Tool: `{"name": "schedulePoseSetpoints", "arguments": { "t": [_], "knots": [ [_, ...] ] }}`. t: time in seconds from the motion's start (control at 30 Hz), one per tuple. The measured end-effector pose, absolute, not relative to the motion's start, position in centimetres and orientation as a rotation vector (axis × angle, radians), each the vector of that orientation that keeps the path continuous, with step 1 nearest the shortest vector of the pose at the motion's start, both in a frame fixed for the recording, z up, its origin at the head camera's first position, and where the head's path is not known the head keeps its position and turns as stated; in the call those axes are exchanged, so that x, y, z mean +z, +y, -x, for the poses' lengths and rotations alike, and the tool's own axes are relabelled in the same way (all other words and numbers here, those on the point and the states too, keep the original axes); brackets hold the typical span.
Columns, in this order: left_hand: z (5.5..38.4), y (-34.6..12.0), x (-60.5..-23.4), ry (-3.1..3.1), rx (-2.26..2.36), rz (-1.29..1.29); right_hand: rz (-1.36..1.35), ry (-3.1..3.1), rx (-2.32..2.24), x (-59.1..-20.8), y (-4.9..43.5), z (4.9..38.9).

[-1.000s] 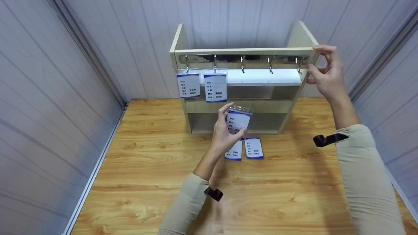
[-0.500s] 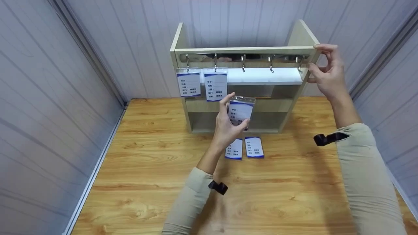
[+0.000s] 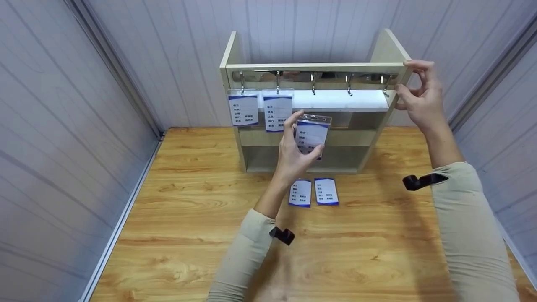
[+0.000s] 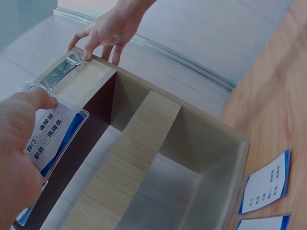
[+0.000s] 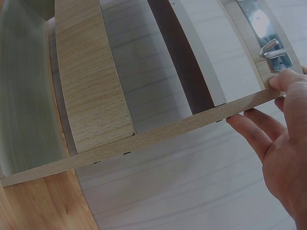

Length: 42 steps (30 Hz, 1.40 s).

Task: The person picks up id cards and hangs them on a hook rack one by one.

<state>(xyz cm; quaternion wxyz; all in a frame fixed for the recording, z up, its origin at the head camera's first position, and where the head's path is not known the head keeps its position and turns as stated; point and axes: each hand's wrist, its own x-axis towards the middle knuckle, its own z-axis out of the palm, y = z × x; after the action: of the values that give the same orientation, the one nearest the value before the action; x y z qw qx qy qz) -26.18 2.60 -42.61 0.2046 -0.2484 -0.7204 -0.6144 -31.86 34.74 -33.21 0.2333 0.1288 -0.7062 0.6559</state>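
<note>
My left hand (image 3: 293, 151) pinches a clear-sleeved ID badge (image 3: 312, 133) between thumb and fingers, its slotted edge up, in front of the small wooden shelf (image 3: 354, 137). In the left wrist view the thumb lies over the badge's (image 4: 58, 125) printed face. My right hand (image 3: 426, 98) grips the shelf's right side panel near the top; in the right wrist view the thumb is at the front and the fingers are on the outer side. Two badges hang from the leftmost hooks, a left one (image 3: 243, 110) and one beside it (image 3: 277, 114). The hook (image 3: 313, 84) in the middle is bare.
Two more badges, a left one (image 3: 300, 193) and a right one (image 3: 326, 192), lie side by side on the wood-grain surface (image 3: 176, 218) before the shelf. Two bare hooks, including the rightmost hook (image 3: 385, 86), are near my right hand. Pale panel walls (image 3: 310, 25) enclose the area.
My left hand has raised the badge and shifted it slightly right, towards the hook rail, uncovering more of the lying badges. The right hand stays at the side panel.
</note>
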Motion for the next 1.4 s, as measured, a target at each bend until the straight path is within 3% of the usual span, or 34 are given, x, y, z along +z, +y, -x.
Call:
{"name": "schedulePoseSetpoints", "arguments": {
  "t": [0.63,1.4],
  "knots": [
    [27.6,2.9,-39.7,-1.930,-1.688,0.707,-0.361,-1.917,1.811,-33.3,34.7,31.9],
    [29.1,3.6,-39.4,-1.944,-1.604,0.607,-0.350,-1.932,1.835,-33.4,35.2,31.9]
  ]
}}
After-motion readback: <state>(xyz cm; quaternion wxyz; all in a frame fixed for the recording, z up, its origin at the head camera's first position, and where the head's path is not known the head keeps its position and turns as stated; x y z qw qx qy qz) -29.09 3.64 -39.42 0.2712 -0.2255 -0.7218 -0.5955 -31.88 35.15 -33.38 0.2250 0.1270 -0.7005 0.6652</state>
